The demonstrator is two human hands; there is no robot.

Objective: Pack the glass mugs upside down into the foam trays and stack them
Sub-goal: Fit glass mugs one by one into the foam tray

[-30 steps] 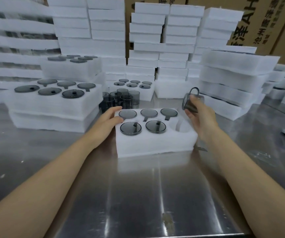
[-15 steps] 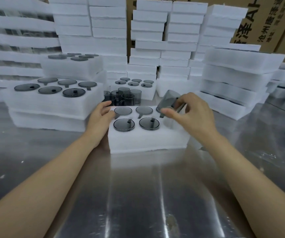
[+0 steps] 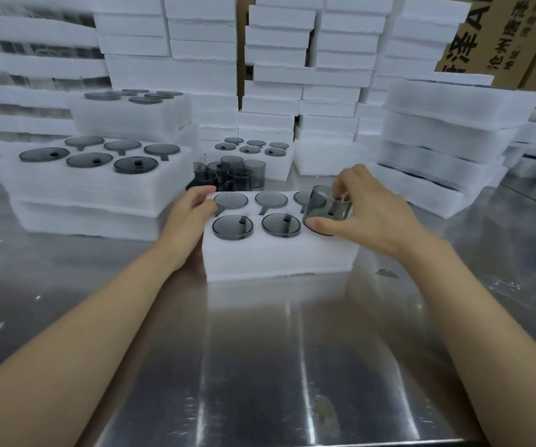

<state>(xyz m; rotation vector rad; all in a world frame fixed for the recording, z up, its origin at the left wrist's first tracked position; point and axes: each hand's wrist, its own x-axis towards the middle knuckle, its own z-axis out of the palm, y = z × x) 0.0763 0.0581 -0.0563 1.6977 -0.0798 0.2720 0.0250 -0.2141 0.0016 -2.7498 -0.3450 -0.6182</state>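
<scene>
A white foam tray (image 3: 276,256) lies on the steel table in front of me, with several smoky glass mugs (image 3: 232,226) sunk upside down in its holes. My right hand (image 3: 369,211) grips another grey glass mug (image 3: 323,206), bottom up, partly sunk into the tray's near right hole. Thumb and fingers pinch its sides. My left hand (image 3: 192,209) rests on the tray's left edge, fingertips on the top surface by the far left mug. A cluster of loose mugs (image 3: 231,174) stands just behind the tray.
A filled tray stack (image 3: 92,195) sits at left, with another filled tray (image 3: 131,114) behind it and one (image 3: 253,156) at the back centre. Tall piles of foam trays (image 3: 308,75) and cardboard boxes (image 3: 498,37) wall the back and right. Bare steel table (image 3: 260,366) lies near me.
My right hand has brought the mug from above the tray's right side, turned it bottom up and lowered it into the near right hole. The left hand stays on the tray's left edge.
</scene>
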